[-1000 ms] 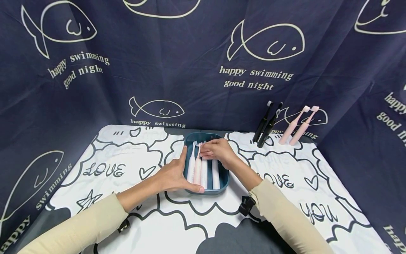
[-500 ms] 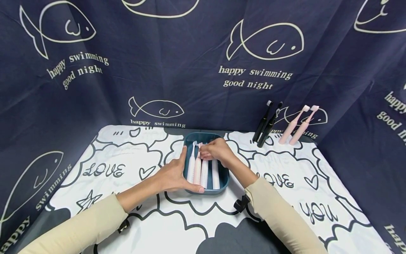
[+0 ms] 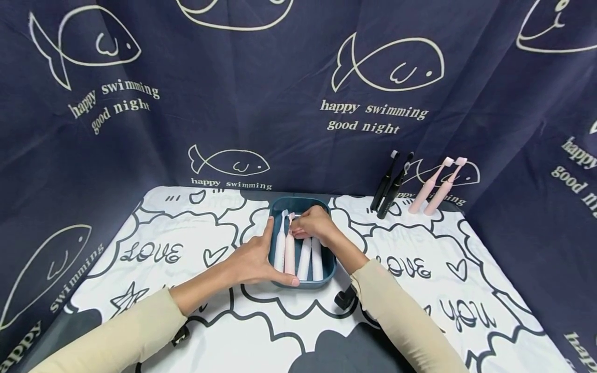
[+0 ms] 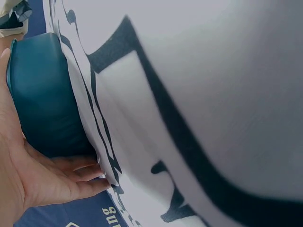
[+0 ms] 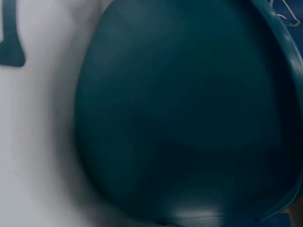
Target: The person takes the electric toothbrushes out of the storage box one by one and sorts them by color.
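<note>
A dark teal box (image 3: 333,267) holds several electric toothbrushes in a row. From the left come a white toothbrush (image 3: 279,254), a pink toothbrush (image 3: 289,256), another white toothbrush (image 3: 304,261) and a white toothbrush (image 3: 317,259) at the right. My left hand (image 3: 252,261) grips the box's left side, thumb over the near rim; in the left wrist view its fingers wrap the outer wall. My right hand (image 3: 314,225) reaches inside with curled fingers at the neck of the third toothbrush, hiding both right-hand heads. The right wrist view shows only the box's outside.
Two black toothbrushes (image 3: 388,184) and two pink toothbrushes (image 3: 434,191) stand upright at the back right. A patterned white cloth (image 3: 224,326) covers the table, and a navy curtain (image 3: 280,103) with fish prints hangs behind and at the sides.
The third toothbrush's handle has shifted right, leaving a gap beside the pink one. My right forearm has swung slightly left and my left hand keeps its place on the box.
</note>
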Motion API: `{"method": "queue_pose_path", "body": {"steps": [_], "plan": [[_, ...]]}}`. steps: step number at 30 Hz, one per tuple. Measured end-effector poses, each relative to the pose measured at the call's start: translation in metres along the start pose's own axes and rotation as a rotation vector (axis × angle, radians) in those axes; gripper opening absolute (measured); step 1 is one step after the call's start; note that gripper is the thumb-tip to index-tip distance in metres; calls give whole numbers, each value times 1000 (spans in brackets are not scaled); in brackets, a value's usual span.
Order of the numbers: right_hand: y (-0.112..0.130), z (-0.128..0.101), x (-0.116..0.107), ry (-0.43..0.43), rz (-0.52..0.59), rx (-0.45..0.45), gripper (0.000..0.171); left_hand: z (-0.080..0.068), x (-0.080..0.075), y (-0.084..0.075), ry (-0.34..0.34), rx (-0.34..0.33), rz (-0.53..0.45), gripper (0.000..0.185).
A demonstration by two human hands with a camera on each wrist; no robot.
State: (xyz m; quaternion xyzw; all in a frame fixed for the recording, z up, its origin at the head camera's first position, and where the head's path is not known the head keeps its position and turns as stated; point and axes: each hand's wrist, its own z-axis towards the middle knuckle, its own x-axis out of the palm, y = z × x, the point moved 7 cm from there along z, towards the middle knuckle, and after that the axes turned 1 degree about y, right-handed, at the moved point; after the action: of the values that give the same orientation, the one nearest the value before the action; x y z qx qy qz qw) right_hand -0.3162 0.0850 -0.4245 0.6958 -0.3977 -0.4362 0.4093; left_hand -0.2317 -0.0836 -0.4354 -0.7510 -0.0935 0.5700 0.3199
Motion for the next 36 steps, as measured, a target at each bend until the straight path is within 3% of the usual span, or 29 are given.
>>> {"method": "queue_pose_path", "body": {"steps": [10,22,26,36], "plan": [[-3,4,0,-27,-70,-15,13,0,0,-1,4,-4,11,173],[-4,9,-2,-107,-279,72,20,0,1,0,10,1,9,172],[-3,9,-2,-114,-240,62,19,0,1,1,8,-3,12,172],[-7,11,2,-39,19,46,19,-1,1,1,12,-27,-3,172]]}}
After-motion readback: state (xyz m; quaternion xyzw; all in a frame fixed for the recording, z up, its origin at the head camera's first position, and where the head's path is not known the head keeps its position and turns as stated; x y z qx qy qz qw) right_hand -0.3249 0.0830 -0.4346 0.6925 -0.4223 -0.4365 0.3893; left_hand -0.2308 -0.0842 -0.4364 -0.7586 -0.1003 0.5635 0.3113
